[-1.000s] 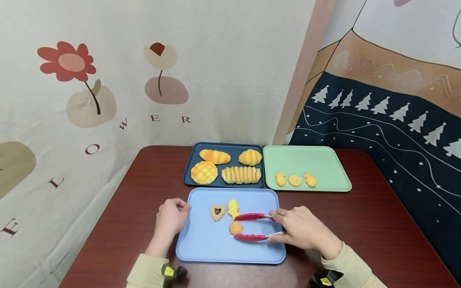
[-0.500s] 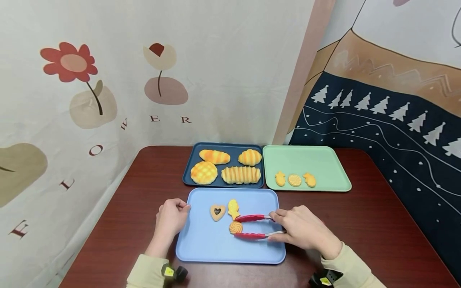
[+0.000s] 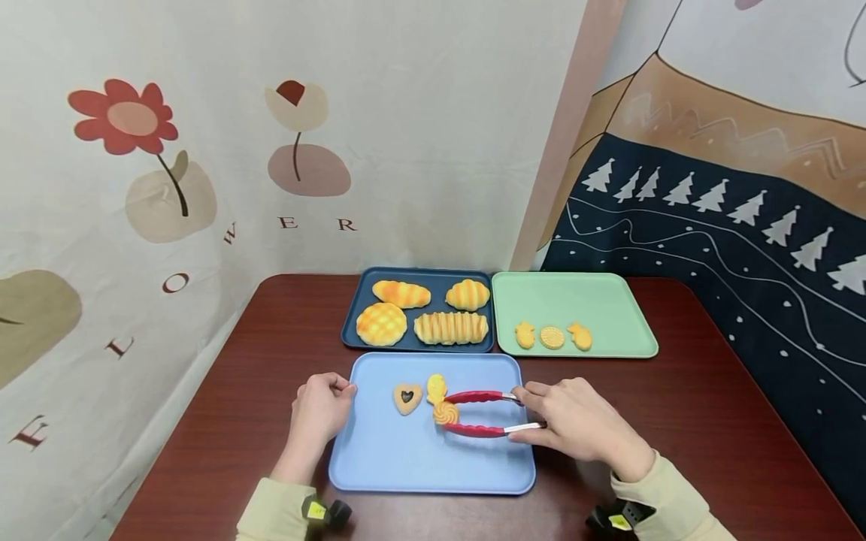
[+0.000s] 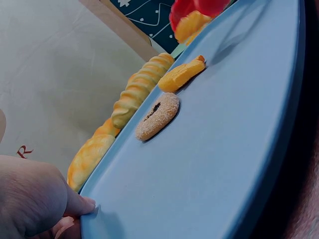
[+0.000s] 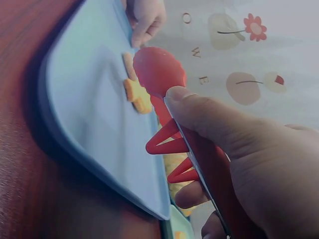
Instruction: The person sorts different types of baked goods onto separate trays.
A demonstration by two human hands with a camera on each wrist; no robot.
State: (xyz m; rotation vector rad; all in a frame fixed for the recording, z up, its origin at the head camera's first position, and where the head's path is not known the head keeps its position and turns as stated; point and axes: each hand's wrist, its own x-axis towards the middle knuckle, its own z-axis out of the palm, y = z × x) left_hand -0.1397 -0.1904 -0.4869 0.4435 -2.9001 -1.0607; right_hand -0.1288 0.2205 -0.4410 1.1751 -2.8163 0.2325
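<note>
My left hand (image 3: 321,406) pinches the left rim of the light blue tray (image 3: 386,462), thumb on top in the left wrist view. My right hand (image 3: 585,421) grips red-tipped tongs (image 3: 476,431), thumb along one arm and fingers at the other. Between the tong tips sits a round swirl cookie (image 3: 446,413), raised above the tray in the left wrist view. On the tray lie a heart-shaped cookie (image 3: 407,399) with a dark centre and a yellow fish-shaped cookie (image 3: 436,387), whose tail end the swirl cookie overlaps in the head view.
Behind stands a dark blue tray (image 3: 350,330) with several breads, among them a striped loaf (image 3: 450,328). A green tray (image 3: 561,297) right of it bears three small cookies (image 3: 551,337). All stand on a brown table (image 3: 257,361) against a fabric backdrop (image 3: 433,150).
The tongs have closed in on the swirl cookie and lifted it, shifting slightly away from me. My right hand moved along with them; my left hand stays at the tray rim.
</note>
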